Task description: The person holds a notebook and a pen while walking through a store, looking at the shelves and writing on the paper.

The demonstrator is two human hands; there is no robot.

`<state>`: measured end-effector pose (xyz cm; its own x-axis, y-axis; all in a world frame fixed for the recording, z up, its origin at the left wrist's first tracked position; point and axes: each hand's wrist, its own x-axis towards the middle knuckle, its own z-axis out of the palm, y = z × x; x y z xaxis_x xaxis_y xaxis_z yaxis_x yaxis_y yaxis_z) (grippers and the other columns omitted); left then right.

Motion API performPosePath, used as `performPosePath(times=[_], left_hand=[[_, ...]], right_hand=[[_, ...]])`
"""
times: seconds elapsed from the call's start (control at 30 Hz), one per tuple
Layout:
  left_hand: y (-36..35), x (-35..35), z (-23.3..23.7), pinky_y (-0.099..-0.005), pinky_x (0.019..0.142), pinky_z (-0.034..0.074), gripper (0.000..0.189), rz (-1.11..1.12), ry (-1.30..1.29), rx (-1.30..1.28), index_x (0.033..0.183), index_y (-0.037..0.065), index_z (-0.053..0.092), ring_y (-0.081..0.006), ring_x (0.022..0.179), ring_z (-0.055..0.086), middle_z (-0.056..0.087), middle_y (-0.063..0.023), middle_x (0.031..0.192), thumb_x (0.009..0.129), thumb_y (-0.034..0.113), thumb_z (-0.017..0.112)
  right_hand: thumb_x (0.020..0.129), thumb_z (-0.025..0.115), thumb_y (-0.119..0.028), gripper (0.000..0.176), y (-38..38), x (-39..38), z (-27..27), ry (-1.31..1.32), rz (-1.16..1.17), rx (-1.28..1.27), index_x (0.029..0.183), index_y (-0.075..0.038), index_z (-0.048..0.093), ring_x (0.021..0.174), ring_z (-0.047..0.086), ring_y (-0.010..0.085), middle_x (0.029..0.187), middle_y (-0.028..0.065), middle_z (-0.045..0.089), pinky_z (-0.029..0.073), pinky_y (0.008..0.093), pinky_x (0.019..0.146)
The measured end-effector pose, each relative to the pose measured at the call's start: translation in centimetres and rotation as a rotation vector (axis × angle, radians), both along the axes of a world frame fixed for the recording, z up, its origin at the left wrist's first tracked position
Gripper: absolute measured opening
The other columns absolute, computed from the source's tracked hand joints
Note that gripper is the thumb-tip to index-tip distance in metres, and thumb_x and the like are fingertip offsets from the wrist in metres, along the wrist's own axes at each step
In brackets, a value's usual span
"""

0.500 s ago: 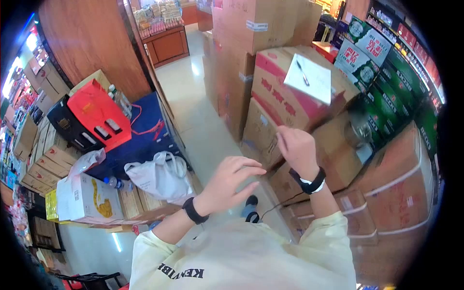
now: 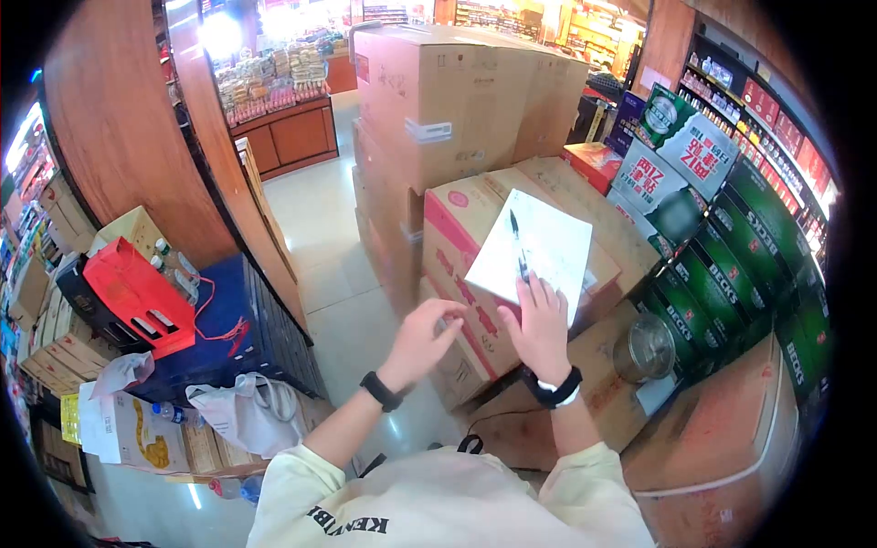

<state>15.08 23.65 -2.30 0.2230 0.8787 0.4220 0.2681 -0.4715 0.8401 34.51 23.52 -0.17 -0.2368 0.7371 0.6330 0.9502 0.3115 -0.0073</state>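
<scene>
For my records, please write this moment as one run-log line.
right grip: over paper, at pen's near end | left grip: nothing visible held | paper: lying on carton

L hand [image 2: 420, 343] part-curled, R hand [image 2: 541, 340] palm dn.

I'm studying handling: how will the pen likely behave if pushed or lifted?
The pen looks slim, so it is probably light. Its narrow body may roll if pushed across the white paper beneath it. Its straight shape suggests it would stay stiff when lifted.

The right fingers [image 2: 537, 294] have reached the paper [image 2: 556, 239].
</scene>
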Motion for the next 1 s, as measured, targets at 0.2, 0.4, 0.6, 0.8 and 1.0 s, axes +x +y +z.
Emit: performPosePath(times=[0.2,0.4,0.6,0.8,1.0], left_hand=[[5.2,1.8,-1.7,-0.0265,0.075,0.041,0.028,0.058,-0.186,-0.344,0.097,-0.001,0.052,-0.0170,0.082,0.054,0.058,-0.0121,0.087,0.085,0.023,0.046],[8.3,3.6,-0.7,-0.0252,0.068,0.042,0.028,-0.144,-0.100,-0.407,0.097,-0.004,0.050,-0.0149,0.072,0.054,0.058,-0.0091,0.079,0.084,0.020,0.045],[10.2,2.6,0.0,-0.0235,0.055,0.046,0.039,-0.550,-0.412,-0.715,0.115,-0.002,0.037,-0.0129,0.065,0.055,0.054,-0.0065,0.085,0.080,0.010,0.045],[11.8,-2.9,0.2,-0.0226,0.053,0.048,0.056,-0.888,-0.437,-0.864,0.127,0.001,0.013,-0.0152,0.062,0.056,0.051,-0.0144,0.093,0.076,0.002,0.037],[12.7,-12.1,2.9,-0.0205,0.048,0.043,0.066,-1.048,-0.494,-0.955,0.131,0.003,0.016,-0.0115,0.062,0.054,0.051,-0.0100,0.099,0.077,0.017,0.051]], right_hand=[[0.073,0.056,-0.019,0.020,-1.3,2.6,0.0,0.205,-0.056,0.062,0.085,-0.004,0.053,0.089,0.046,0.0251,0.092,0.0099,0.052,0.031,0.0374,0.081],[0.070,0.059,-0.010,0.015,-1.5,4.9,-0.3,0.397,-0.165,-0.023,0.072,-0.006,0.045,0.071,0.042,0.0244,0.071,0.0074,0.044,0.031,0.0351,0.067],[0.074,0.054,-0.005,0.025,-1.9,3.3,0.0,0.824,-0.223,-0.203,0.097,0.002,0.046,0.066,0.046,0.0243,0.075,0.0111,0.046,0.038,0.0315,0.061],[0.077,0.046,-0.005,0.025,-1.6,-1.4,-0.3,0.603,-0.268,-0.191,0.101,0.003,0.046,0.067,0.044,0.0231,0.075,0.0125,0.044,0.037,0.0316,0.061],[0.078,0.042,-0.004,0.016,1.5,-9.6,0.2,0.541,-0.273,-0.053,0.091,0.004,0.047,0.072,0.044,0.0221,0.079,0.0121,0.044,0.035,0.0285,0.065]])
